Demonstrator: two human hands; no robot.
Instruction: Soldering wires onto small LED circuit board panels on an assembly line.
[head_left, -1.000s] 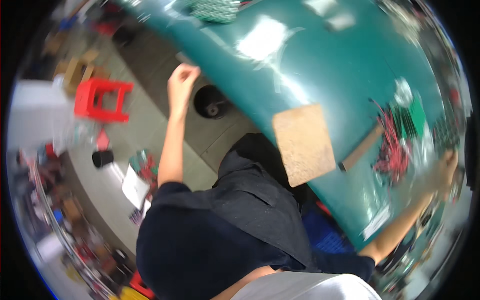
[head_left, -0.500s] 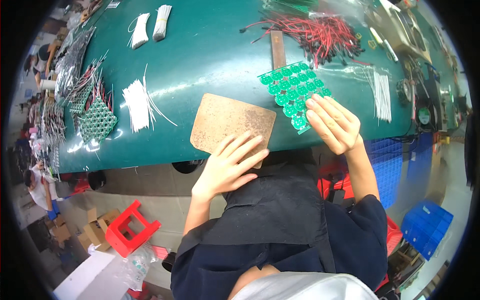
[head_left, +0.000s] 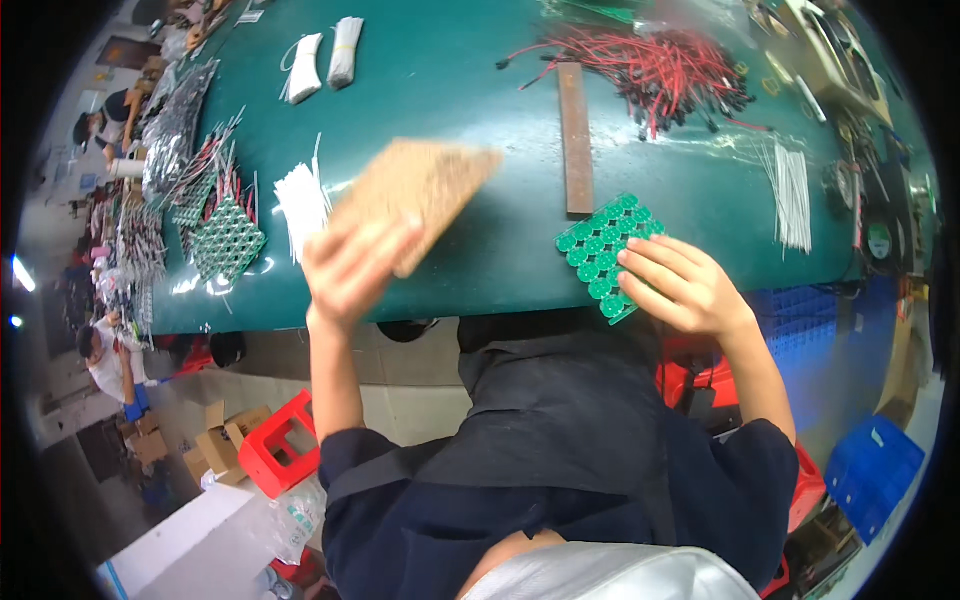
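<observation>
The work looks to be at an early stage for the piece at hand: the green sheet [head_left: 605,260] of joined round circuit boards, near the right part of the surface's near edge, shows no wires attached to its visible part. The right hand [head_left: 690,290] has its fingers close together over the sheet's right side and seems to pinch it, though the thumb is hidden. The left hand [head_left: 345,275] is blurred but appears curled firmly around the near left part of a brown board [head_left: 430,180], which is tilted above the surface [head_left: 470,100] rather than lying flat, so the board does not look set in place yet. A brown bar [head_left: 576,140] lies just beyond the green sheet, and a loose heap of red wires [head_left: 660,70] on the far right seems unused so far. On the left, a green lattice [head_left: 228,240] lies against red and dark wires, perhaps work further along; whether those wires are fixed to it is too small to tell. White strips [head_left: 792,200] lie to the right, apart from both hands.
</observation>
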